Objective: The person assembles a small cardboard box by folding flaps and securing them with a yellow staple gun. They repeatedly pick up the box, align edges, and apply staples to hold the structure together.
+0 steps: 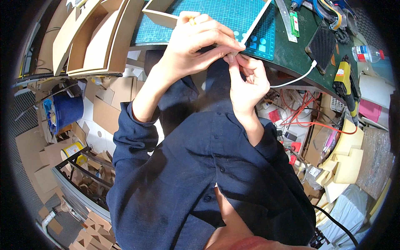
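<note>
My left hand (pixel 196 46) and my right hand (pixel 248 81) meet at the near edge of a teal cutting mat (pixel 225 16). Between the fingertips of both hands sits a small pale piece (pixel 234 53), pinched from both sides; its kind is too small to tell. A bit of something yellow (pixel 191 20) peeks out above my left hand's knuckles. Both forearms come out of dark blue sleeves (pixel 137 137). A pale cardboard frame (pixel 160 16) lies on the mat just left of my left hand.
The mat lies on a dark green table (pixel 291 58) with a metal ruler (pixel 287 16), a black pad (pixel 321 46), a white cable (pixel 291 81) and a yellow-black tool (pixel 343 77). Cardboard panels (pixel 96 37) and a blue bucket (pixel 66 110) stand at the left.
</note>
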Demonstrator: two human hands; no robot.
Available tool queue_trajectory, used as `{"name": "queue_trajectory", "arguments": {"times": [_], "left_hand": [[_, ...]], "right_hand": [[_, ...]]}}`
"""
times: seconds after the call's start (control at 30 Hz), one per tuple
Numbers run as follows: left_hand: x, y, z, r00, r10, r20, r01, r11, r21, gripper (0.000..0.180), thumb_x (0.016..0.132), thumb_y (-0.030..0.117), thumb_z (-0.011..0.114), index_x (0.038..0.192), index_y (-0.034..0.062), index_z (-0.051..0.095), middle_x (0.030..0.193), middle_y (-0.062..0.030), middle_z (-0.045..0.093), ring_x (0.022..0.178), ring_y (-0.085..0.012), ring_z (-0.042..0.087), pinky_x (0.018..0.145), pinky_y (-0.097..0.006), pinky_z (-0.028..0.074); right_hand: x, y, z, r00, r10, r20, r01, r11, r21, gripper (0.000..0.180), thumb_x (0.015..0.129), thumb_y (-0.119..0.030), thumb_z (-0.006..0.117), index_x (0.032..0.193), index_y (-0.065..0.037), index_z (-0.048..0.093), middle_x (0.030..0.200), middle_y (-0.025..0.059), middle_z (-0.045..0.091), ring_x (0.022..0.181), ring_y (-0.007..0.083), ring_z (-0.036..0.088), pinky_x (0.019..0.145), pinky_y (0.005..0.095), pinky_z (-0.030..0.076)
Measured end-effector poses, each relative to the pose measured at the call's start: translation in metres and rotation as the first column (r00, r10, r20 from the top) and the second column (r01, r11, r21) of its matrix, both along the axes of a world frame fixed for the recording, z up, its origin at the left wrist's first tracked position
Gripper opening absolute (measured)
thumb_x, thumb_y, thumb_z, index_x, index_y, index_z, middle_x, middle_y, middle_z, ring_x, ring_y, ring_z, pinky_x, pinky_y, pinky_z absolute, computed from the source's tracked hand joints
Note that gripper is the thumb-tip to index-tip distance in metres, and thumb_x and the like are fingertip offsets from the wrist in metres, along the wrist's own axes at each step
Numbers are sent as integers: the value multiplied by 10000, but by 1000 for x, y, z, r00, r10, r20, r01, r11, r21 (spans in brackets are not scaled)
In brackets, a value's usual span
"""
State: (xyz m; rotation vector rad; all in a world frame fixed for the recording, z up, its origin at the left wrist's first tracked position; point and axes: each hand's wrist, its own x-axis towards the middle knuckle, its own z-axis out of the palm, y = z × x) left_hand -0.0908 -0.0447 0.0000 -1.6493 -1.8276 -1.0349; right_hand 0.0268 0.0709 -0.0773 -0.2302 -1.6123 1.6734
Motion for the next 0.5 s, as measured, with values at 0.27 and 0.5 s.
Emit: {"name": "queue_trajectory", "arguments": {"times": [0.27, 0.5], "left_hand": [[1, 1, 0, 1000, -3, 23, 3, 1000, 0, 242, 742, 71, 816, 964, 155, 774, 897, 38, 735, 739, -83, 620, 814, -261, 333], [1, -2, -1, 999, 9, 43, -8, 1000, -1, 235, 740, 60, 816, 951, 154, 773, 889, 41, 733, 740, -81, 616, 837, -262, 331]], "right_hand": [[7, 5, 3, 997, 63, 41, -60, 996, -74, 147, 860, 86, 711, 995, 39, 674, 957, 131, 741, 863, 169, 734, 768, 278, 590], [66, 112, 70, 963, -102, 249, -22, 893, 450, 219, 950, -40, 656, 1164, -29, 703, 1059, 99, 726, 890, 136, 696, 789, 280, 560]]}}
